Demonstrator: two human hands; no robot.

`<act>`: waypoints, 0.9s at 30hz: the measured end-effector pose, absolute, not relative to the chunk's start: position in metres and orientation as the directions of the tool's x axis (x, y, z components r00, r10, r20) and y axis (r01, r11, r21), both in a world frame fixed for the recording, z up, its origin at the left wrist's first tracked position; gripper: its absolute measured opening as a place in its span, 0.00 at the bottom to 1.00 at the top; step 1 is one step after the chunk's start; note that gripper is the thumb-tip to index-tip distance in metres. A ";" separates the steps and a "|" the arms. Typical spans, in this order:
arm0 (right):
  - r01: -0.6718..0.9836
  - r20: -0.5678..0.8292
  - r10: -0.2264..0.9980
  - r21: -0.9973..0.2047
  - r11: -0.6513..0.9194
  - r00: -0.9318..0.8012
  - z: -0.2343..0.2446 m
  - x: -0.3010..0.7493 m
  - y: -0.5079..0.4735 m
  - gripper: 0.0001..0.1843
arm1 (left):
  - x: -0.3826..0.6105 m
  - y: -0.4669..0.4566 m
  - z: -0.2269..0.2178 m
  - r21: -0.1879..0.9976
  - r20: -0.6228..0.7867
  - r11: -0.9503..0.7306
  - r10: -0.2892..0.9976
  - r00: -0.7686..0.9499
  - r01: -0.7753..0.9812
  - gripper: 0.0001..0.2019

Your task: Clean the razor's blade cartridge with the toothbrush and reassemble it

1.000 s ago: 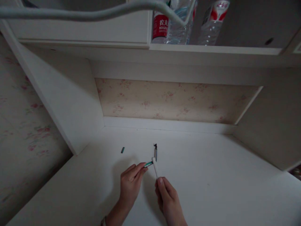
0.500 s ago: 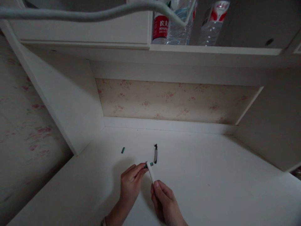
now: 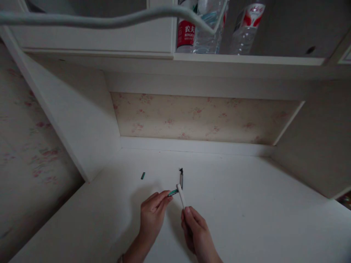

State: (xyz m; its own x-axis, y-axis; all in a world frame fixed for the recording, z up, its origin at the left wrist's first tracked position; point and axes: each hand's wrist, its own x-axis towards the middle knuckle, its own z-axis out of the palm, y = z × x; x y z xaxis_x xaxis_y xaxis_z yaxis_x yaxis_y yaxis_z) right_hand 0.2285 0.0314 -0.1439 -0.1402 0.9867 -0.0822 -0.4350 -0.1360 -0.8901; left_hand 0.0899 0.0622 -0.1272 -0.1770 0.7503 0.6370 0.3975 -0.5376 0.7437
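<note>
My left hand pinches one end of a small green-and-black strip that looks like a razor cartridge. In my right hand is a slim white toothbrush-like stick, gripped near its lower part. Its rounded top end meets the strip's right end; I cannot make out any bristles. Just beyond my hands, a thin black-and-white piece, like a razor handle, lies on the white desk. Another small green-and-black strip rests farther left on the desk.
A shelf above the desk holds a red-labelled bottle and other clear plastic bottles. A thick pale cable or arm crosses the top of the view. White panels and floral wallpaper enclose the desk.
My right hand and the white stick have shifted right and slightly up. The stick's rounded end has slid along the strip to its right end, uncovering more green. My left hand stays nearly still.
</note>
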 end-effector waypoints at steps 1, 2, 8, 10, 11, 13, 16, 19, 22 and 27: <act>-0.422 -0.093 0.981 -0.893 -0.157 -0.168 -0.143 0.229 0.031 0.30 | 0.090 0.062 -0.127 0.744 0.635 -0.536 0.753 -0.172 0.398 0.06; -0.400 -0.109 0.971 -0.897 -0.189 -0.214 -0.142 0.228 0.030 0.30 | 0.090 0.062 -0.128 0.745 0.632 -0.535 0.757 -0.165 0.398 0.06; -0.399 -0.140 0.973 -0.894 -0.205 -0.185 -0.140 0.228 0.031 0.32 | 0.088 0.064 -0.133 0.754 0.618 -0.527 0.771 -0.154 0.392 0.07; -0.424 -0.132 0.981 -0.887 -0.182 -0.145 -0.139 0.228 0.031 0.32 | 0.089 0.064 -0.132 0.755 0.620 -0.526 0.768 -0.162 0.392 0.07; -0.419 -0.136 0.977 -0.887 -0.195 -0.166 -0.139 0.228 0.031 0.32 | 0.089 0.064 -0.132 0.755 0.618 -0.525 0.770 -0.158 0.393 0.07; -0.389 -0.148 0.958 -0.890 -0.238 -0.246 -0.137 0.227 0.029 0.31 | 0.090 0.064 -0.129 0.756 0.614 -0.525 0.775 -0.147 0.390 0.08; -0.374 -0.158 0.950 -0.891 -0.255 -0.270 -0.135 0.227 0.028 0.31 | 0.090 0.063 -0.128 0.754 0.619 -0.532 0.771 -0.147 0.386 0.08; -0.404 -0.176 0.970 -0.885 -0.230 -0.166 -0.135 0.230 0.030 0.32 | 0.090 0.064 -0.131 0.746 0.629 -0.533 0.760 -0.161 0.398 0.08; -0.405 -0.242 0.961 -0.871 -0.276 -0.134 -0.137 0.232 0.033 0.32 | 0.089 0.065 -0.134 0.748 0.625 -0.524 0.763 -0.167 0.406 0.08; -0.525 -0.218 0.976 -0.832 -0.179 0.013 -0.137 0.233 0.034 0.30 | 0.089 0.065 -0.134 0.775 0.597 -0.497 0.777 -0.198 0.390 0.08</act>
State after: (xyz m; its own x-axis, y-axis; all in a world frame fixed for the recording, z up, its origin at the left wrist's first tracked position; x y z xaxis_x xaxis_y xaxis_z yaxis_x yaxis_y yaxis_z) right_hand 0.2327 0.0342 -0.1370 0.0128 0.9758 -0.2183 -0.5253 -0.1792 -0.8319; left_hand 0.0890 0.0646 -0.1344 -0.1979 0.7771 0.5975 0.3902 -0.4967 0.7753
